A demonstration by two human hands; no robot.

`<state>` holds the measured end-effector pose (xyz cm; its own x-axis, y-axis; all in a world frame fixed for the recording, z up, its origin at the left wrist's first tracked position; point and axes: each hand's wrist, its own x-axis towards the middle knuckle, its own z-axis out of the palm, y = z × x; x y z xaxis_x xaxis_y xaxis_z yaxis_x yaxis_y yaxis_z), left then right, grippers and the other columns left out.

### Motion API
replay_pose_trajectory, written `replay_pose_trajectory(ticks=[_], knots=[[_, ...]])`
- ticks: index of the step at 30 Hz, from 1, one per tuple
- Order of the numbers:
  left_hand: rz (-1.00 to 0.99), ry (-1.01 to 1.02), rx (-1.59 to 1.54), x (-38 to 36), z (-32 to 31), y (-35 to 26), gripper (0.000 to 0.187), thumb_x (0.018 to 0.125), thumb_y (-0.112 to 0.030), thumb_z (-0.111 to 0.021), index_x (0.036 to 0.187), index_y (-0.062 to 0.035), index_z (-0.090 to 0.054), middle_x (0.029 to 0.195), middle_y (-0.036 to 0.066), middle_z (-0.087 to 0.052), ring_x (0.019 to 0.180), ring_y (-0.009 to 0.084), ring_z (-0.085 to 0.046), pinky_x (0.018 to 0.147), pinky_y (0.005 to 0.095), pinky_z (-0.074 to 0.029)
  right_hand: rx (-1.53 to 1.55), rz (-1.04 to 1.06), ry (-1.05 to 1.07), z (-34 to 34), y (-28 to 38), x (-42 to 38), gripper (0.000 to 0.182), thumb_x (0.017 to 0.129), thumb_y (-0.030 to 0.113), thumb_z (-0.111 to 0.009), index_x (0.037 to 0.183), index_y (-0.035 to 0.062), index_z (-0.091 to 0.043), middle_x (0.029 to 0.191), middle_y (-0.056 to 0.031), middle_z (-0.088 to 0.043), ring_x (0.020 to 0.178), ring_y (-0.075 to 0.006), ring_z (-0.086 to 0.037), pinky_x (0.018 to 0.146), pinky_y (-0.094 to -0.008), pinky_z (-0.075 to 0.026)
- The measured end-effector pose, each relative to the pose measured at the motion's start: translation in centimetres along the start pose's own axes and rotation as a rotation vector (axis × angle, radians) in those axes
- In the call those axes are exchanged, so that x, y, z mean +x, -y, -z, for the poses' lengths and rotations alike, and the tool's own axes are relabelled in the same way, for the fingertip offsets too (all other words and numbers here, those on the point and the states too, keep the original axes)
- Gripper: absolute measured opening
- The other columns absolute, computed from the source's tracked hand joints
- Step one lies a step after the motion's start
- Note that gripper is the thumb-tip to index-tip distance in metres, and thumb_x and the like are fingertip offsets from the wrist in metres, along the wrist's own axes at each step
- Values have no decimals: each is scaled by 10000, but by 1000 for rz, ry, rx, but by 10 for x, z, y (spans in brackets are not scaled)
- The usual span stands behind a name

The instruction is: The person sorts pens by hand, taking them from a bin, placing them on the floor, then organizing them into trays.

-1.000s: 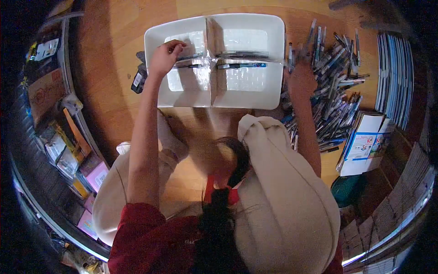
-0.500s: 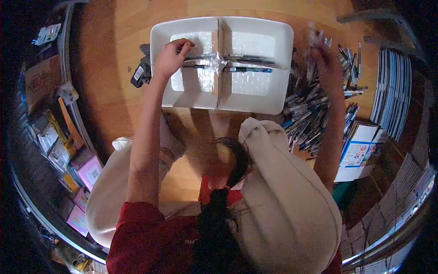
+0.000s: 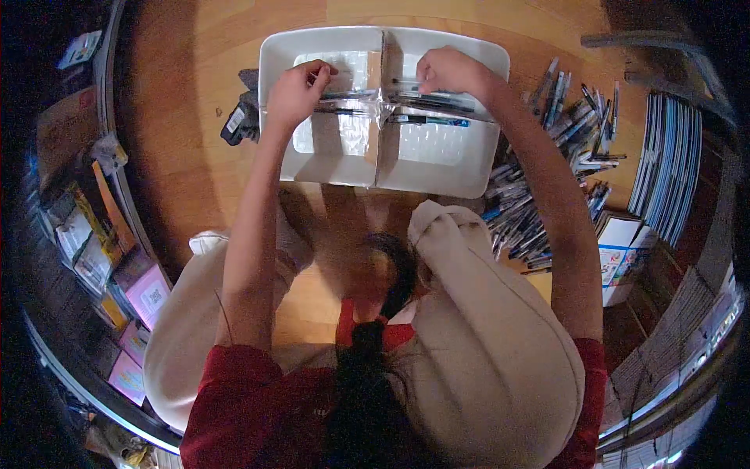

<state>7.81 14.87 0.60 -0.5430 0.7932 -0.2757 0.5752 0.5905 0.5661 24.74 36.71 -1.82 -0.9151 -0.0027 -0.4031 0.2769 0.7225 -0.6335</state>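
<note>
A white plastic bin (image 3: 504, 86) stands on the floor ahead of me, split into several compartments by taped cardboard dividers (image 3: 378, 152). My left hand (image 3: 295, 95) is over its far-left compartment, thumb and fingers pinched; what they hold, if anything, I cannot make out. Inside the far-right compartment my right hand (image 3: 457, 74) is closed on a pen (image 3: 404, 81), whose dark end sticks out to the left. Below that hand, dark pens (image 3: 433, 103) lie along the divider. A blue-and-black pen (image 3: 428, 120) rests in the near-right compartment.
A large heap of loose pens (image 3: 527, 207) covers the floor right of the bin. Beyond it are a row of stacked thin books (image 3: 664, 168) and a white box (image 3: 617, 262). A dark item with a white label (image 3: 234, 121) lies left of the bin.
My right hand has moved left from above the pen heap into the bin's far-right compartment, bringing a pen. My left hand has stayed almost in place.
</note>
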Motion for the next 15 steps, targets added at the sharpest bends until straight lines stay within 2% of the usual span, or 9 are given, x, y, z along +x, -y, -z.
replay_pose_trajectory(ticks=[4,7,13,15], knots=[[-18,-30,-8,-1,-1,-1,281,857,-335,-452,909,-142,-650,778,111,-642,733,259,-626,645,350,-479,54,48,-71,5,0,-10,255,600,150,-732,813,62,-625,795,-103,-634,794,-261,-605,722,-369,-470],[-57,-51,5,0,-3,3,283,857,-348,-450,912,-154,-649,777,102,-644,736,258,-626,647,352,-479,6,87,-120,-1,-2,-12,204,681,124,-674,868,61,-623,729,-109,-606,693,-225,-589,651,-337,-462],[80,-3,34,-2,2,-7,272,854,-344,-450,910,-171,-652,794,79,-649,752,249,-628,656,355,-480,-67,97,-240,-6,20,-28,286,663,175,-695,910,84,-583,757,-95,-566,775,-239,-560,689,-357,-446],[49,-20,54,-3,3,-9,271,854,-339,-449,913,-169,-651,797,80,-649,758,248,-628,659,354,-481,-59,30,-204,-10,19,-28,298,656,182,-699,902,86,-561,777,-92,-563,804,-246,-556,698,-365,-442]])
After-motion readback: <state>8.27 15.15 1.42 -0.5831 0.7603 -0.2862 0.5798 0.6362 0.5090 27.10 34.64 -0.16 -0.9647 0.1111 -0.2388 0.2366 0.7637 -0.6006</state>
